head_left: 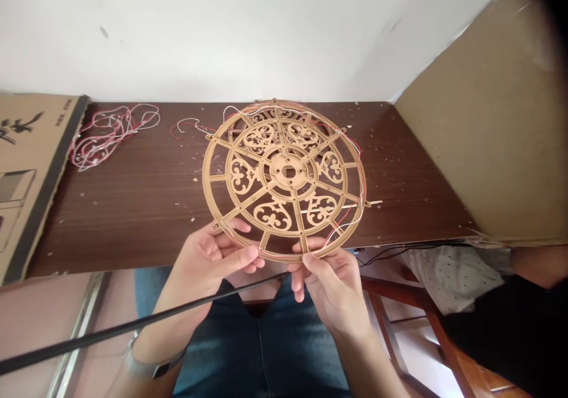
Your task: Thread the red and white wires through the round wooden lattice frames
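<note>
I'm watching the left hand (pixel 212 262) and right hand (pixel 331 285) pinching a round fretwork wheel (pixel 279 164) at 7 and 5 o'clock on its rim, the best hold on something looking light, stiff and brittle, as they're carrying it face-up over the dark desk (pixel 133 209), showing no long axis.

A makeshift workshop is indicated by a dark wood-laminate bench (pixel 146 209) set against a white wall (pixel 222 31), flecked with scraps, with tangled red-and-white wire (pixel 113 136) left at upper left and cardboard sheets (pixel 479 120) propped at right.
</note>
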`<move>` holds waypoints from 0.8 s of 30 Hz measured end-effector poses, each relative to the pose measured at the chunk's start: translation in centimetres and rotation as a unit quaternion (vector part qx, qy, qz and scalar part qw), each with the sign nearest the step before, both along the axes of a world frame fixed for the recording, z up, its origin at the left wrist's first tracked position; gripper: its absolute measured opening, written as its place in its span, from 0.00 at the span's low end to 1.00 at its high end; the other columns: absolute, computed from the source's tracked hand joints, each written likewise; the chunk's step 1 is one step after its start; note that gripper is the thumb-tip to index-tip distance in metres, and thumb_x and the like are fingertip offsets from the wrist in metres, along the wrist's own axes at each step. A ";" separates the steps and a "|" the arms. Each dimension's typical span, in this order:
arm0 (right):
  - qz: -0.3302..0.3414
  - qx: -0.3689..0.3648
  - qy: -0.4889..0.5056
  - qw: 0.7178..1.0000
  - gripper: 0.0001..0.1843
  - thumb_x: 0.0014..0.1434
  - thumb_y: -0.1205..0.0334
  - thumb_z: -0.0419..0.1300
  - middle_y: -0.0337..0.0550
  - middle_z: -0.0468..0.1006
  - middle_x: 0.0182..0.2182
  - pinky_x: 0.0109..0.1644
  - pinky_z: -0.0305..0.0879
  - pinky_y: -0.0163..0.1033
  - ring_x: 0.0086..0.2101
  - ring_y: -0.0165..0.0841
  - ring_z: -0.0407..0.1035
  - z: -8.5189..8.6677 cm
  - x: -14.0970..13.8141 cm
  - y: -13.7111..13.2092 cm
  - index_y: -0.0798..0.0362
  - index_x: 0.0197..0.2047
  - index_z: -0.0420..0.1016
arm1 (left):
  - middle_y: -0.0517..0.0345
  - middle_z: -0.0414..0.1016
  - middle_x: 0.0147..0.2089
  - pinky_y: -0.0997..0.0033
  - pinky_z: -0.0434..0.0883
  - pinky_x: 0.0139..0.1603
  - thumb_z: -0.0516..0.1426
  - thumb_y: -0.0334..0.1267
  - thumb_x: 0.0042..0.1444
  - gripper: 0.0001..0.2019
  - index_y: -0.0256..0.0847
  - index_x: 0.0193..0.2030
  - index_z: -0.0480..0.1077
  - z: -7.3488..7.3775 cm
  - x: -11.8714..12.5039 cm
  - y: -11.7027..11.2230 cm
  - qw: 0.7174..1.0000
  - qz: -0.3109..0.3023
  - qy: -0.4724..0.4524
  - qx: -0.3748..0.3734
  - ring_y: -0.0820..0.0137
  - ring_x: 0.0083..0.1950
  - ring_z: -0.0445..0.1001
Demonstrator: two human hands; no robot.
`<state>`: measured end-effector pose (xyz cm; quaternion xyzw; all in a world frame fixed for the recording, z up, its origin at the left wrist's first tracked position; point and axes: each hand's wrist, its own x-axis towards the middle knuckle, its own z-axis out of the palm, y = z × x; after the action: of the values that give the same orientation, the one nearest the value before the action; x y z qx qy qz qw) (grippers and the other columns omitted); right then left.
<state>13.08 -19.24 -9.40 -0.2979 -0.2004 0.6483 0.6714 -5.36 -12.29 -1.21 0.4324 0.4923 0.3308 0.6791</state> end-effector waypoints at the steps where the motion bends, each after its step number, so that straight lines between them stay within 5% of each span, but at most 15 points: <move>1: 0.000 0.001 0.001 1.000 0.08 0.70 0.60 0.70 0.44 0.83 0.32 0.24 0.77 0.28 0.24 0.29 0.78 0.0 0.0 0.0 0.57 0.47 0.83 | 0.53 0.86 0.39 0.72 0.85 0.42 0.77 0.38 0.56 0.20 0.38 0.51 0.78 0.0 -0.1 -0.1 1.000 0.006 0.001 0.004 0.69 0.37 0.85; 5: 0.003 0.002 0.000 1.000 0.09 0.69 0.60 0.71 0.45 0.83 0.32 0.23 0.76 0.28 0.23 0.30 0.78 0.1 0.1 0.2 0.57 0.46 0.83 | 0.48 0.89 0.43 0.73 0.86 0.43 0.75 0.43 0.60 0.22 0.39 0.58 0.80 0.1 -0.2 -0.3 1.000 0.013 0.015 0.016 0.66 0.39 0.88; 15: 0.015 -0.026 -0.009 1.000 0.12 0.67 0.57 0.73 0.44 0.82 0.31 0.22 0.76 0.29 0.23 0.30 0.77 -0.3 -0.3 0.4 0.58 0.46 0.82 | 0.55 0.88 0.38 0.73 0.86 0.38 0.70 0.42 0.66 0.10 0.40 0.46 0.78 0.0 0.1 -1.1 0.986 0.059 0.086 0.132 0.66 0.34 0.88; 20: -0.003 -0.032 -0.005 0.999 0.13 0.67 0.57 0.73 0.43 0.82 0.31 0.23 0.76 0.29 0.23 0.29 0.77 -0.1 -0.5 0.4 0.57 0.46 0.81 | 0.53 0.87 0.38 0.67 0.86 0.33 0.70 0.46 0.65 0.19 0.43 0.56 0.71 -0.2 1.2 -1.7 0.990 0.066 0.075 0.104 0.60 0.34 0.88; 24: -0.007 -0.021 -0.001 1.000 0.12 0.69 0.57 0.71 0.44 0.83 0.32 0.24 0.77 0.29 0.24 0.29 0.77 0.0 -0.4 0.4 0.58 0.48 0.80 | 0.51 0.88 0.40 0.62 0.87 0.38 0.65 0.49 0.71 0.23 0.44 0.67 0.68 -1.1 1.5 -1.7 0.996 0.059 0.025 0.068 0.58 0.40 0.89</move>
<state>12.66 -18.80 -9.43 -0.3144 -0.1855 0.6474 0.6690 -3.88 -14.01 -2.34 0.4557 0.5103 0.3920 0.6151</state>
